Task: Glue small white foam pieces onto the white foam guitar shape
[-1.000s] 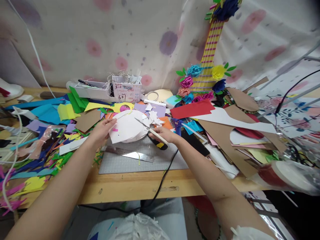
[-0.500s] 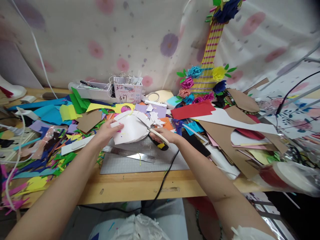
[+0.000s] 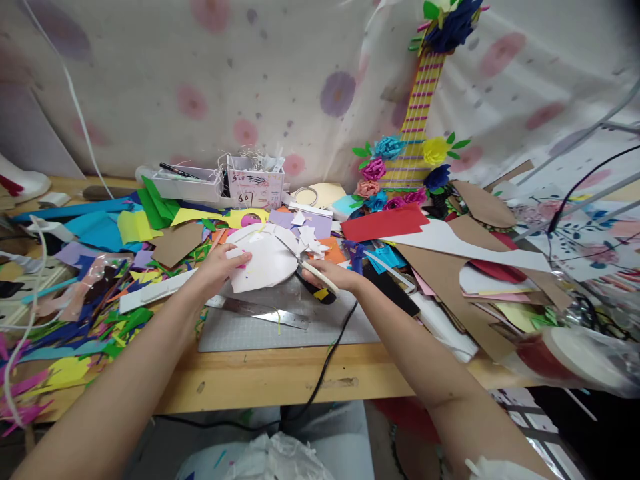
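My left hand [image 3: 226, 267] pinches the left edge of a sheet of white paper [image 3: 265, 263], thumb on top. The sheet has a rounded outline and is held above the grey cutting mat [image 3: 240, 337]. In my right hand [image 3: 327, 273] is a pair of scissors [image 3: 317, 275] with a pale handle loop on top and a dark one with yellow below. Its blades meet the right edge of the paper. White paper scraps [image 3: 311, 241] lie just beyond the blades. A metal ruler [image 3: 260, 311] rests on the mat below the paper.
Coloured paper scraps [image 3: 120, 327] cover the left side. White boxes [image 3: 256, 189] stand at the back. A paper-flower guitar [image 3: 407, 157] leans at the back right. Cardboard pieces [image 3: 453, 287] are stacked at right. A black cable [image 3: 327, 367] crosses the table edge.
The white paper has turned slightly and lies flatter to view, its right edge now further into the scissors. Both hands keep their hold.
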Motion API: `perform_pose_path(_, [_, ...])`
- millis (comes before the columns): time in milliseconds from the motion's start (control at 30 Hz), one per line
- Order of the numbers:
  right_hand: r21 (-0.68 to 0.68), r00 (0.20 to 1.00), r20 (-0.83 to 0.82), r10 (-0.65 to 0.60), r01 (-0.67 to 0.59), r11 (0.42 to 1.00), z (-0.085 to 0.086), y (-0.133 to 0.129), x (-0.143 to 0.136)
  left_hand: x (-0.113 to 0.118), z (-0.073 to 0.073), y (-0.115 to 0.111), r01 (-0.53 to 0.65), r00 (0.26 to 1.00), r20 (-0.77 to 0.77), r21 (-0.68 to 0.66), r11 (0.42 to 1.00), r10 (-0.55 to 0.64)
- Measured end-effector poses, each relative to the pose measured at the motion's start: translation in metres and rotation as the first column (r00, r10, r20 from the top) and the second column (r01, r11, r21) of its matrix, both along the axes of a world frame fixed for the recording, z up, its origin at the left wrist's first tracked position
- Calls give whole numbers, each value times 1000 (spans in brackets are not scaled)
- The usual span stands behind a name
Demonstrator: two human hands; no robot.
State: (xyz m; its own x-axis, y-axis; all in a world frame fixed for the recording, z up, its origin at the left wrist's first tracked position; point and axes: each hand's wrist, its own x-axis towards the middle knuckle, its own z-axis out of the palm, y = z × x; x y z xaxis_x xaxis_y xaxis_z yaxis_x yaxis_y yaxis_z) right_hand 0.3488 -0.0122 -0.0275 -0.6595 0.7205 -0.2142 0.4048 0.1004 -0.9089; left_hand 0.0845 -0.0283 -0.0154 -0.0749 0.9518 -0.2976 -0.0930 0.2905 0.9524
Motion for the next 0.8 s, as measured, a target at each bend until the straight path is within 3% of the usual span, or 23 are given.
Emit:
perform_pose_path(167, [-98, 997, -65, -40, 33, 995, -8, -2, 3, 11, 6, 0, -47, 999, 2, -28, 999, 47])
perform_pose_path(367, [-207, 991, -100, -92, 69, 976, -6, 0, 7, 16, 4, 4, -12, 1000, -10, -7, 1000, 12])
perform_pose_path(600, [-201, 976, -27, -216, 206, 958, 3, -1, 3, 23, 6, 17, -93, 996, 10, -67, 993, 93])
perform_pose_path(800, [-205, 944, 19, -330, 327, 922, -5, -4, 19, 46, 10, 44, -1, 1000, -12, -135, 991, -1])
